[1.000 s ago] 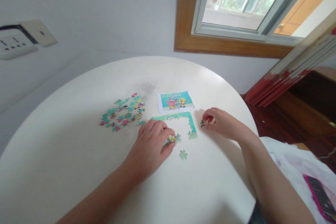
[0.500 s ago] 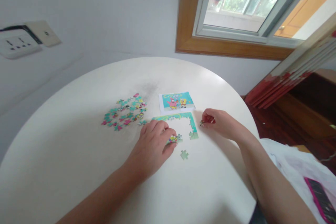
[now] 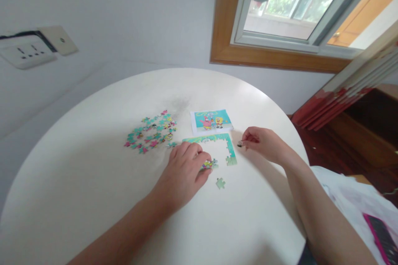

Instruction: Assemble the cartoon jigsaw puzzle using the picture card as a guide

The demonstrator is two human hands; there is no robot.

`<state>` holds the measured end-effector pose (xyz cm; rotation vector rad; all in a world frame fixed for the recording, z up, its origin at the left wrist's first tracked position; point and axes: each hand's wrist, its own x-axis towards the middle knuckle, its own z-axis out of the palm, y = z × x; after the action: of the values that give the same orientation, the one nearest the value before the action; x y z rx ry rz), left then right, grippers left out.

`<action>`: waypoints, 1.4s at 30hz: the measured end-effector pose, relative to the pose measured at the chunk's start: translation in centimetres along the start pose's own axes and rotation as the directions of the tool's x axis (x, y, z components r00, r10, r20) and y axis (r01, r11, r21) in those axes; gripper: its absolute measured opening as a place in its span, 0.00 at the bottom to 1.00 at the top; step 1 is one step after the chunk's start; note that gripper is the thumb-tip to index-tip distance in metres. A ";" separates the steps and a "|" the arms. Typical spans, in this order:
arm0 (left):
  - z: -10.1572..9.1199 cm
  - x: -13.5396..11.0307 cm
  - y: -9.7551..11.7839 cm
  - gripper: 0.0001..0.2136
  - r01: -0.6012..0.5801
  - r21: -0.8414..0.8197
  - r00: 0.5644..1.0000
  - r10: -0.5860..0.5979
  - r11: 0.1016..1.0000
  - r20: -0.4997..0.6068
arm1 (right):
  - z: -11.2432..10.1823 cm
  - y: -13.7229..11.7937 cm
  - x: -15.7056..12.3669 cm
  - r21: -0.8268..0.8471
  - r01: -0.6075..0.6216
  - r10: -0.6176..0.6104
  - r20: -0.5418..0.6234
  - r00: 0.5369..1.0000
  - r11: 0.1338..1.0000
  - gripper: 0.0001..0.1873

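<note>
A partly assembled jigsaw puzzle [image 3: 230,149] lies on the white round table, its teal border joined along the top and right side. My left hand [image 3: 185,169] rests over its lower left part, fingers bent and apart, covering some joined pieces. Just right of the puzzle, my right hand [image 3: 263,144] pinches a small puzzle piece [image 3: 239,144] between thumb and fingers, held low over the table. A loose pale green piece [image 3: 220,183] lies below the puzzle's bottom edge. Behind the puzzle is a reference picture [image 3: 213,121] with cartoon figures.
Many loose puzzle pieces [image 3: 152,132] are spread on the left of the table [image 3: 93,182]. A wall socket [image 3: 29,51] is at the left, a window [image 3: 280,8] at the back right. A pink-edged phone [image 3: 381,232] lies on white cloth at the lower right.
The piece in my right hand has turned and shows a darker, different face. My left hand stays on the puzzle. The whole view has shifted slightly.
</note>
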<state>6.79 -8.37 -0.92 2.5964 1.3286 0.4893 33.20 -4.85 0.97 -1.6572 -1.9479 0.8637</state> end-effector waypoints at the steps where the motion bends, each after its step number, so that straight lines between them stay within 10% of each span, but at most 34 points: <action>1: 0.0 0.0 0.0 0.05 0.000 0.000 1.000 0.000 1.000 -0.001 | 0.0 0.0 0.0 0.037 0.002 -0.001 -0.017 1.000 0.999 0.01; 29: -0.2 -0.1 -0.2 0.07 -0.001 0.018 0.998 0.002 1.000 -0.061 | 3.0 -2.7 -0.4 -0.022 0.287 -0.283 0.100 0.954 0.958 0.08; 37: -5.5 -0.2 -9.6 0.13 0.392 0.230 0.897 -0.315 0.891 -0.310 | 3.2 -2.7 -0.2 -0.060 0.406 -0.396 0.129 0.909 0.912 0.09; 42: -5.9 0.3 -15.4 0.15 0.366 0.306 0.922 -0.298 0.879 -0.248 | 3.6 -2.2 0.1 -0.130 0.466 -0.446 0.152 0.882 0.875 0.07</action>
<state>-6.85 0.96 -0.09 2.5381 2.0534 0.4940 29.20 -5.55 -0.08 -1.1560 -2.4102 0.6373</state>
